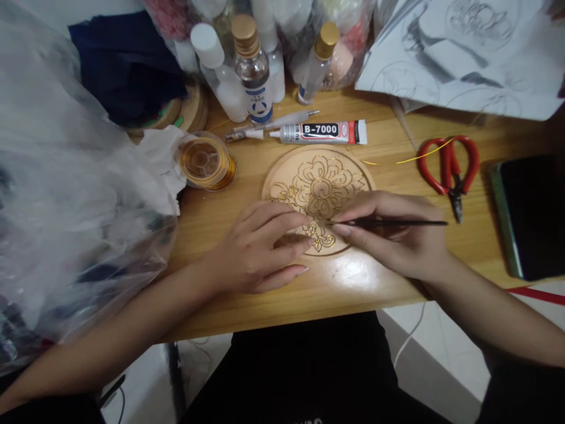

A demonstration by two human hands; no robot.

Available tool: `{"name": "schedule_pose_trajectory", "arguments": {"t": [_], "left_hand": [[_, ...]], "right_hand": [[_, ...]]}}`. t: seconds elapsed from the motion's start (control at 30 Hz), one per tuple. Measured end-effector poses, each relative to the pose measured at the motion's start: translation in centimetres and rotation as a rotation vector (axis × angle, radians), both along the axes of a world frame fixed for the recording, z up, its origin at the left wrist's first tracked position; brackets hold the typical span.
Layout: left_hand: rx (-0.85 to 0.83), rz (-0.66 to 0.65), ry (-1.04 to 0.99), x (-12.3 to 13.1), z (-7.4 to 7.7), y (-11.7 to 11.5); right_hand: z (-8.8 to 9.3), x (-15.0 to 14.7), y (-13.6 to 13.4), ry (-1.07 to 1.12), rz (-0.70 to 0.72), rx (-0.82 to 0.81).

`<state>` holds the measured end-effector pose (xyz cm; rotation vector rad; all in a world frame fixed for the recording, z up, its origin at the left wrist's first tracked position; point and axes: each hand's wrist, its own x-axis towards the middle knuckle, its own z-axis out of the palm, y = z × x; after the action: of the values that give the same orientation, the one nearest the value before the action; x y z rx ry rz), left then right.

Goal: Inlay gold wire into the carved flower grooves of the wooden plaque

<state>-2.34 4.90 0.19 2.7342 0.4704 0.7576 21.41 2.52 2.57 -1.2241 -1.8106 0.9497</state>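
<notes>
A round wooden plaque (282, 171) lies on the table, its face covered with a flower outline, with gold wire along some of the lines. My left hand (260, 247) rests over its lower left edge, fingers bent and apart, fingertips touching the surface. My right hand (397, 235) pinches a thin dark tool (406, 223), held almost level, with its tip at the lower middle of the plaque. Whether that tool is tweezers or a fine stick I cannot tell. My fingers cover part of the pattern.
Behind the plaque lie a B-7000 glue tube (322, 132) and a pen-like tool (291, 119). A wire spool (205, 162) sits left; red-handled pliers (454, 171) and a phone (529, 218) are right. Bottles (258, 76) and papers (459, 59) stand behind, a plastic bag (88, 194) far left.
</notes>
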Motion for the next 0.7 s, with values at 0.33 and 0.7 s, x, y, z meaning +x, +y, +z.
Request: {"name": "schedule_pose_trajectory", "arguments": {"t": [0.33,0.7], "left_hand": [[-0.004,0.036,0.005,0.09,-0.69,-0.26],[0.033,0.028,0.036,0.2,-0.02,0.05]], "right_hand": [[-0.95,-0.09,0.38,-0.036,0.248,0.1],[-0.99,-0.04,0.39,-0.072,0.272,0.087]]}}
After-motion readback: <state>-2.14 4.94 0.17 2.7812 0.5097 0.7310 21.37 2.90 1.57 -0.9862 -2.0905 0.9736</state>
